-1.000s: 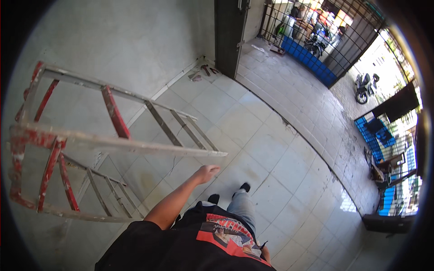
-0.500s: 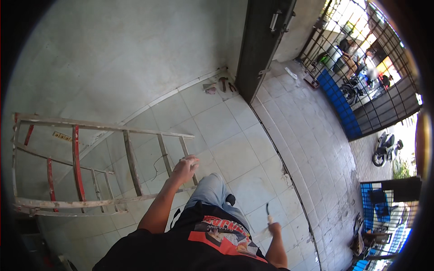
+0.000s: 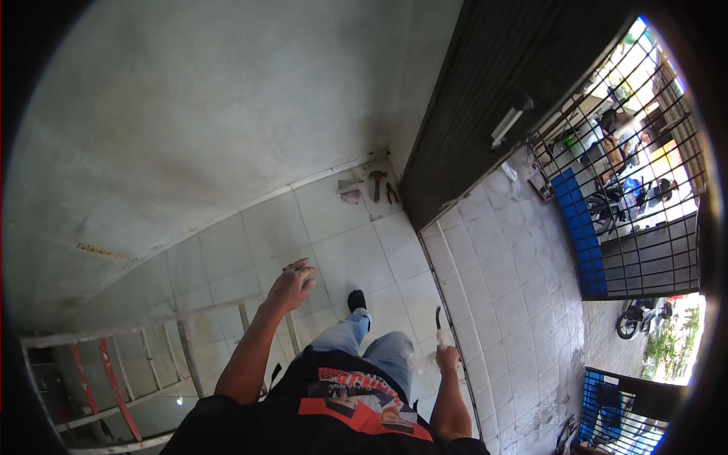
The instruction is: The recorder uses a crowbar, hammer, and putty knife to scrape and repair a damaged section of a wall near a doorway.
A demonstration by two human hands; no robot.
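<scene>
My right hand (image 3: 448, 358) grips the pale handle of a hooked tool (image 3: 438, 318), whose thin dark tip curves upward. Something translucent, perhaps plastic, shows beside that hand; I cannot make out whether it is held. My left hand (image 3: 293, 288) is out in front over the tiles, its fingers loosely bent and apart, with no clear object in them. Ahead, in the corner by the door, a hammer (image 3: 377, 184), pliers (image 3: 392, 194) and a scraper-like piece (image 3: 347, 185) lie on the floor beside a pinkish scrap (image 3: 351, 198).
A paint-spattered ladder (image 3: 186, 350) lies along my left. The dark door (image 3: 493, 98) stands at the far right of the wall (image 3: 227, 106). Beyond the floor's threshold are grey paving (image 3: 500, 265), a barred gate (image 3: 629, 182), people and a motorbike (image 3: 635, 317).
I have stepped forward, so the corner tools and door appear nearer. The ladder has slipped back toward the lower left. My right hand keeps the hooked tool.
</scene>
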